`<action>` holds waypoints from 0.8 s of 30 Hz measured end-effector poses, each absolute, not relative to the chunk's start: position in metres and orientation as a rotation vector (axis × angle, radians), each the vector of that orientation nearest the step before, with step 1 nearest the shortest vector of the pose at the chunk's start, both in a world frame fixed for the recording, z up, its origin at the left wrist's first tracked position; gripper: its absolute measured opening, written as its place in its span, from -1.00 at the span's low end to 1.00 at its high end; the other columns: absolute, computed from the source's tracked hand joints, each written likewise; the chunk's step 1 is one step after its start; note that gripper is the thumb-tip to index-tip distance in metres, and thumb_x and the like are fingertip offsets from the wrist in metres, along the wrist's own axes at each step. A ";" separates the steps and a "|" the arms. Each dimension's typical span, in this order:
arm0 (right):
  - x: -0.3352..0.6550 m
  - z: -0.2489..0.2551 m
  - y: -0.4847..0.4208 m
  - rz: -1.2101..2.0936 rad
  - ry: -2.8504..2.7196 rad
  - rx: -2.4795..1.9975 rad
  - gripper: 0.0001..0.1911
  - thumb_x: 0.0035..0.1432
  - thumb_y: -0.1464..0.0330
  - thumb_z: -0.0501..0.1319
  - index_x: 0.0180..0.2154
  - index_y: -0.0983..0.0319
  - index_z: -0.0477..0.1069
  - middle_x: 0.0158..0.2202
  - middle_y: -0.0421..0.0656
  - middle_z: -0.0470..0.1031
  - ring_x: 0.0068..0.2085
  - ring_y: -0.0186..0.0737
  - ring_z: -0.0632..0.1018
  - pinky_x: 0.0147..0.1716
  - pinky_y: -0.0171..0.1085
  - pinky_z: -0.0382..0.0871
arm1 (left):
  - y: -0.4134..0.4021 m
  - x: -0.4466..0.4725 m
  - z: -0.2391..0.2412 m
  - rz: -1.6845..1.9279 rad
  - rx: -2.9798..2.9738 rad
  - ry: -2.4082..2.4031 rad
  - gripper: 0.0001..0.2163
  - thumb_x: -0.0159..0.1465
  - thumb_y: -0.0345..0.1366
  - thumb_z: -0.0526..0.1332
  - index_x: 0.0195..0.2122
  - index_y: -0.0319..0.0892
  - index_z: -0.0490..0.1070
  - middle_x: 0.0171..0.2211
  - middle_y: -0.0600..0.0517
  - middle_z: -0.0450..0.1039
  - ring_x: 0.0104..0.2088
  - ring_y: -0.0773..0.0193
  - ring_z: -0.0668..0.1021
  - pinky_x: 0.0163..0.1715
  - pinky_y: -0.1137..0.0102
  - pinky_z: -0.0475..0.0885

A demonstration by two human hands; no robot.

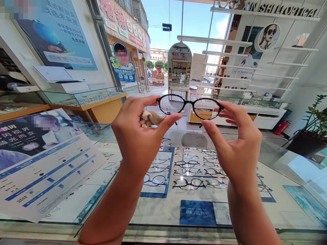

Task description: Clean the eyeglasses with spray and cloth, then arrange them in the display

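Note:
A pair of black round-framed eyeglasses (188,102) is held up level in front of me, above the glass display counter. My left hand (143,126) pinches its left end between thumb and fingers. At the other end, my right hand (236,136) grips the frame near the right hinge, with the thumb below the rim. Tips of the temples show under the lenses; the rest of them is hidden. Below my hands, rows of eyeglasses (189,183) lie inside the counter.
A printed leaflet (51,170) lies on the counter's left side. A blue-and-white card (198,212) is near the front edge. Beyond stand an arched mirror (180,68), wall shelves (230,69), a red fire extinguisher (281,127) and a potted plant (310,126).

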State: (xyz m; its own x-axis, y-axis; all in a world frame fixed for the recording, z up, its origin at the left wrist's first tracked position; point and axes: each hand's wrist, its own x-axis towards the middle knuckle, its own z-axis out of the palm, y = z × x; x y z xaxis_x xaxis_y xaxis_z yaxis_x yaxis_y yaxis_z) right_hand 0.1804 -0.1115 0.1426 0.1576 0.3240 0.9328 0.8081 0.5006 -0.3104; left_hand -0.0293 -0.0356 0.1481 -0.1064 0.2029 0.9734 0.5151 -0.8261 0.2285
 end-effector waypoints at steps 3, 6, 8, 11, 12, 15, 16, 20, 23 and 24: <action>0.182 0.144 -0.112 -0.488 -1.417 -1.081 -0.58 0.39 0.06 0.39 0.19 0.01 0.55 0.06 -0.09 0.67 0.03 0.01 0.68 0.05 0.05 0.61 | -0.035 -0.030 0.148 -2.022 -1.979 -0.812 -0.61 0.28 0.08 0.57 0.05 0.10 0.63 -0.07 0.00 0.63 0.02 -0.02 0.67 0.02 0.04 0.61; 0.185 0.145 -0.111 -0.495 -1.412 -1.097 -0.58 0.39 0.06 0.39 0.19 0.02 0.57 0.03 -0.09 0.65 0.02 0.01 0.66 0.03 0.04 0.59 | -0.036 -0.029 0.148 -2.013 -2.015 -0.828 -0.62 0.30 0.09 0.55 0.05 0.12 0.63 -0.06 0.00 0.64 0.04 -0.02 0.67 0.04 0.03 0.61; 0.187 0.145 -0.111 -0.494 -1.408 -1.111 -0.56 0.38 0.05 0.38 0.20 0.03 0.56 0.03 -0.08 0.65 0.02 0.01 0.66 0.01 0.03 0.59 | -0.037 -0.029 0.148 -2.002 -2.027 -0.834 -0.63 0.31 0.09 0.53 0.06 0.13 0.63 -0.05 0.01 0.65 0.04 -0.01 0.68 0.06 0.02 0.61; 0.188 0.144 -0.110 -0.478 -1.407 -1.135 -0.54 0.39 0.02 0.36 0.21 0.04 0.56 0.03 -0.07 0.65 0.02 0.01 0.66 -0.01 0.03 0.58 | -0.037 -0.028 0.149 -1.990 -2.019 -0.818 -0.65 0.33 0.10 0.52 0.05 0.15 0.64 -0.06 0.01 0.64 0.03 -0.01 0.68 0.02 0.01 0.64; 0.189 0.144 -0.110 -0.468 -1.408 -1.140 -0.53 0.40 0.02 0.36 0.22 0.04 0.55 0.04 -0.06 0.66 0.01 0.02 0.66 -0.01 0.04 0.58 | -0.036 -0.028 0.149 -1.988 -2.007 -0.808 -0.66 0.32 0.10 0.52 0.04 0.15 0.64 -0.07 0.01 0.64 0.02 -0.01 0.68 0.00 0.01 0.65; 0.190 0.143 -0.109 -0.438 -1.417 -1.158 -0.52 0.41 0.01 0.34 0.22 0.06 0.55 0.06 -0.04 0.68 0.01 0.03 0.67 0.01 0.07 0.59 | -0.034 -0.027 0.149 -1.977 -1.973 -0.788 -0.66 0.31 0.11 0.53 0.02 0.15 0.64 -0.09 -0.01 0.64 -0.02 -0.01 0.68 -0.04 -0.01 0.67; 0.191 0.143 -0.109 -0.433 -1.419 -1.167 -0.52 0.41 0.01 0.34 0.23 0.06 0.55 0.06 -0.03 0.68 0.01 0.04 0.67 0.01 0.08 0.59 | -0.034 -0.027 0.148 -1.971 -1.968 -0.785 -0.65 0.31 0.11 0.53 0.02 0.15 0.64 -0.10 -0.01 0.64 -0.03 -0.01 0.68 -0.05 -0.01 0.68; 0.193 0.142 -0.107 -0.437 -1.414 -1.193 -0.51 0.41 -0.01 0.33 0.22 0.08 0.55 0.08 -0.02 0.70 0.00 0.04 0.69 0.01 0.09 0.60 | -0.033 -0.025 0.148 -1.966 -1.959 -0.781 -0.64 0.32 0.13 0.52 0.03 0.15 0.64 -0.10 -0.02 0.64 -0.02 -0.01 0.68 -0.04 0.00 0.69; 0.194 0.141 -0.107 -0.426 -1.419 -1.201 -0.49 0.41 -0.02 0.33 0.23 0.09 0.56 0.08 -0.01 0.71 0.00 0.04 0.70 0.01 0.09 0.61 | -0.035 -0.024 0.148 -1.968 -1.956 -0.792 -0.64 0.31 0.13 0.52 0.03 0.15 0.64 -0.09 -0.01 0.64 -0.03 0.01 0.68 0.00 0.02 0.68; 0.194 0.141 -0.106 -0.415 -1.421 -1.205 -0.48 0.41 -0.02 0.32 0.24 0.09 0.56 0.08 -0.01 0.72 0.00 0.05 0.70 0.01 0.09 0.61 | -0.035 -0.024 0.148 -1.966 -1.959 -0.794 -0.64 0.31 0.14 0.52 0.03 0.14 0.64 -0.08 -0.01 0.64 -0.03 0.01 0.68 0.01 0.02 0.68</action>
State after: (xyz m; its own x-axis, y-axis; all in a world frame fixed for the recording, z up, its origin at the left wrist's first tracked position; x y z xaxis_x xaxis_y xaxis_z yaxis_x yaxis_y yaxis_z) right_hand 0.1941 -0.1063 0.1410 0.1990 0.4209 0.8850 0.8310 0.4063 -0.3801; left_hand -0.0241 -0.0351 0.1483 -0.0612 0.1959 0.9787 0.5392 -0.8187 0.1976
